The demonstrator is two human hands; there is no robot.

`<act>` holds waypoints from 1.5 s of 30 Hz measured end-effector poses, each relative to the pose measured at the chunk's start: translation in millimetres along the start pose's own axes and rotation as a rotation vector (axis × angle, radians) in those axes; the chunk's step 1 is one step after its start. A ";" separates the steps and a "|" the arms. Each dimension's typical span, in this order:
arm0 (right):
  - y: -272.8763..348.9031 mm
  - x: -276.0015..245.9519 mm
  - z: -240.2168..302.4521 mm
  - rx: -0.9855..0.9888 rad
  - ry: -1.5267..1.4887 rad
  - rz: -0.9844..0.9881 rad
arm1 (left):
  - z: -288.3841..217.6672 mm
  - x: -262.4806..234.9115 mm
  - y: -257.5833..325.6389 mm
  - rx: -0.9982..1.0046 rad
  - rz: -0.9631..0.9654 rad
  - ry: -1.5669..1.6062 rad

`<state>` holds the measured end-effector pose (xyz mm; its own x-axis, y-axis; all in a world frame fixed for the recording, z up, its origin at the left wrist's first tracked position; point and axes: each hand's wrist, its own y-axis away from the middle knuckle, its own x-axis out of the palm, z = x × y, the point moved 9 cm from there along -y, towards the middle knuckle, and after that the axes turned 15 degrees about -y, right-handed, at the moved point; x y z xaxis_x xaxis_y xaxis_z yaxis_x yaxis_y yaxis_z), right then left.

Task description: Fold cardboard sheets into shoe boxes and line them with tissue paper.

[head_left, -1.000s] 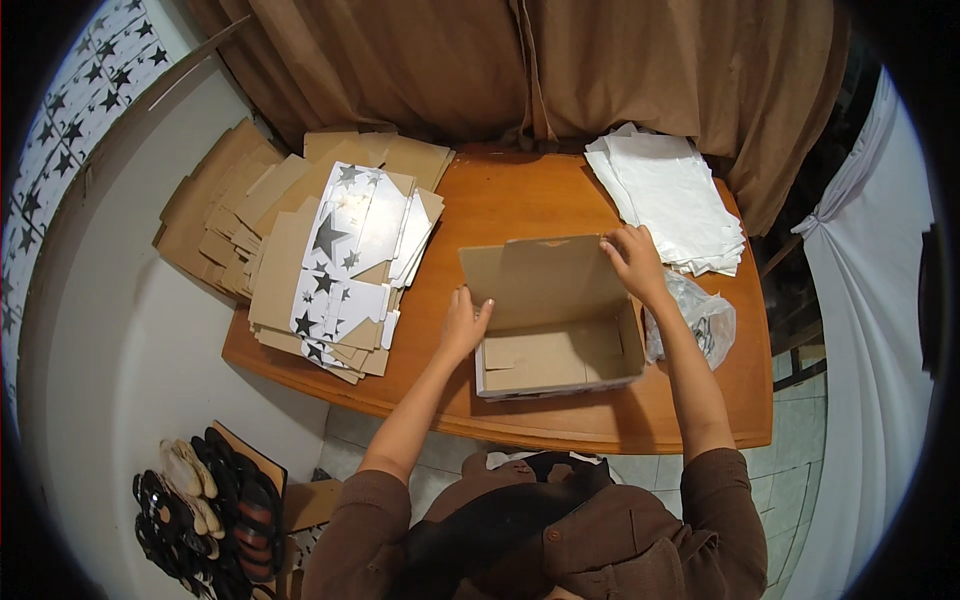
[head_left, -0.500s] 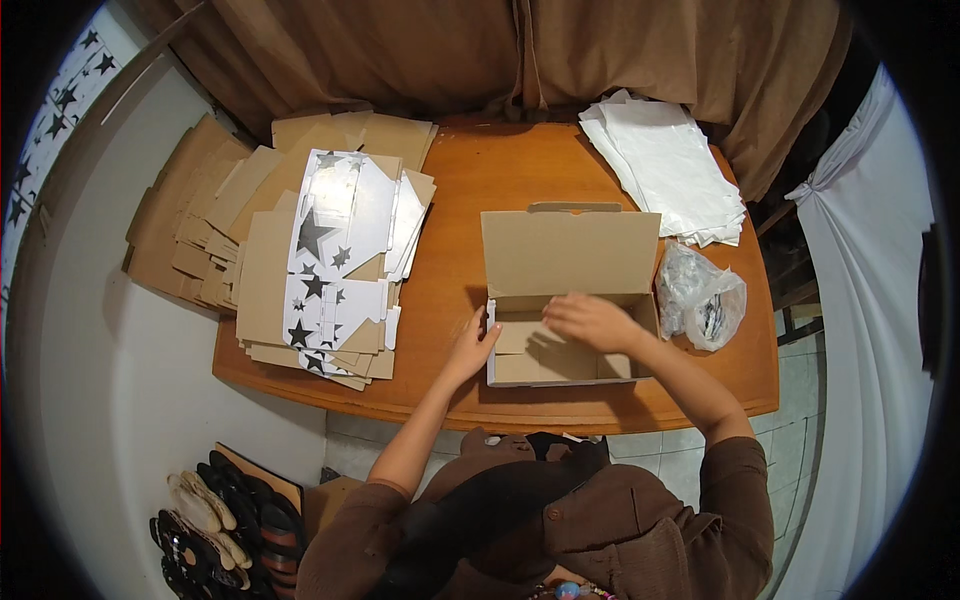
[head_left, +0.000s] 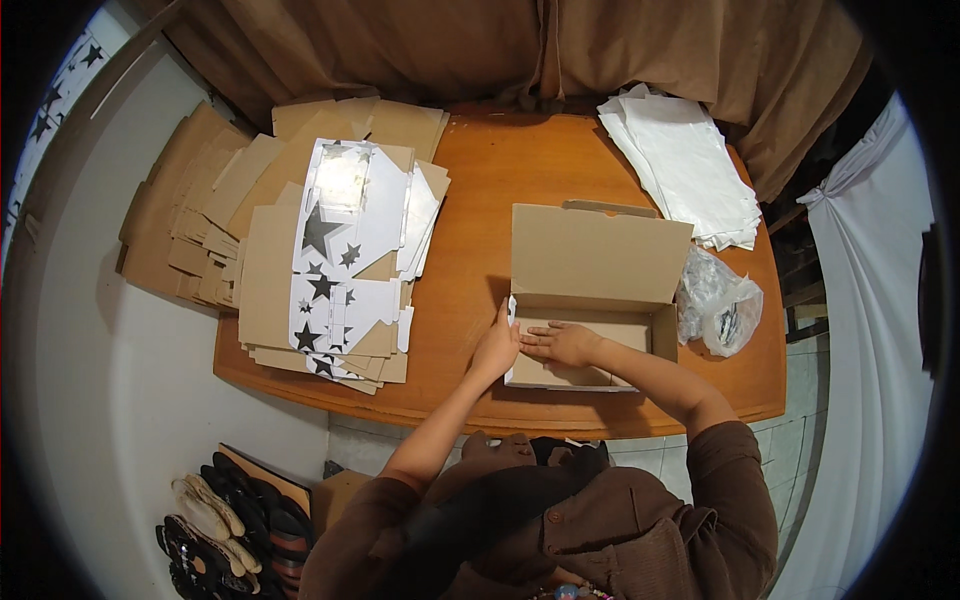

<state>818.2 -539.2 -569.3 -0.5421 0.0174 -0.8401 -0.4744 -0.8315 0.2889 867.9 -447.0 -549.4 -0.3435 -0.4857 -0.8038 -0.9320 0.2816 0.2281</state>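
A brown cardboard box (head_left: 601, 250) stands near the front of the table with its lid raised at the back. My left hand (head_left: 496, 348) holds the box's left wall, fingers along the outside and thumb at the top edge. Inside the box, my right hand (head_left: 566, 344) lies palm down with its fingers stretched out toward that same wall. The fingertips come close to my left thumb; whether they touch the wall or the floor of the box, I cannot tell. No loose item shows in the box.
Left on the wooden table (head_left: 480, 200) lie stacked flat cardboard blanks (head_left: 265, 290), topped by white star-printed ones (head_left: 345, 285). White paper sheets (head_left: 680, 165) lie at the back right, above a clear plastic bag (head_left: 722, 305). Footwear (head_left: 230, 520) is at the lower left.
My right hand has moved left and lower inside the box, from its middle to the left wall. My left hand stays at that wall. The whole view has shifted slightly.
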 end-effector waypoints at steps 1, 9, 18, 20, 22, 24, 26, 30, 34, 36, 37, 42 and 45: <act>-1.2 -5.3 -1.8 0.000 -0.003 0.001 | -4.1 -4.0 0.4 -0.001 0.003 0.000; 38.7 -95.6 -0.1 -0.007 -0.245 -0.455 | -8.3 -22.7 -18.8 0.013 -0.124 -0.095; 100.0 -154.2 2.6 0.049 -0.079 -0.678 | -44.3 -56.0 -0.5 0.159 -0.374 -0.289; 129.9 -155.0 -9.0 0.083 -0.058 -0.708 | -68.5 -65.8 17.8 0.256 -0.552 -0.343; 163.3 -155.2 -19.1 0.126 0.047 -0.739 | -114.9 -60.0 35.8 0.474 -0.494 -0.216; 194.0 -149.0 -24.2 0.128 0.090 -0.755 | -159.3 -38.1 54.0 0.643 -0.431 -0.218; 220.7 -142.1 -27.8 0.131 0.137 -0.770 | -191.8 -12.8 65.0 0.712 -0.383 -0.213; 261.7 -115.5 -37.1 0.138 0.165 -0.721 | -253.2 28.2 88.4 0.925 -0.362 -0.153; 278.3 -92.0 -40.4 0.072 0.141 -0.621 | -279.8 61.3 94.6 0.879 -0.343 -0.321; 276.5 -82.9 -39.9 0.016 0.181 -0.606 | -282.5 68.4 90.5 0.803 -0.385 -0.339; 274.7 -78.1 -45.6 0.027 0.172 -0.566 | -280.6 69.9 88.6 0.725 -0.425 -0.360; 268.4 -78.0 -59.9 -0.045 0.155 -0.538 | -285.1 70.9 89.2 0.535 -0.581 -0.550; 261.9 -81.6 -65.7 -0.077 0.126 -0.535 | -284.9 75.9 88.2 0.458 -0.584 -0.659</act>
<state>783.8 -794.9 -455.3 -0.1506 0.3858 -0.9102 -0.6064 -0.7632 -0.2232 726.8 -694.8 -433.8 0.4181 -0.1322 -0.8987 -0.7522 0.5043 -0.4241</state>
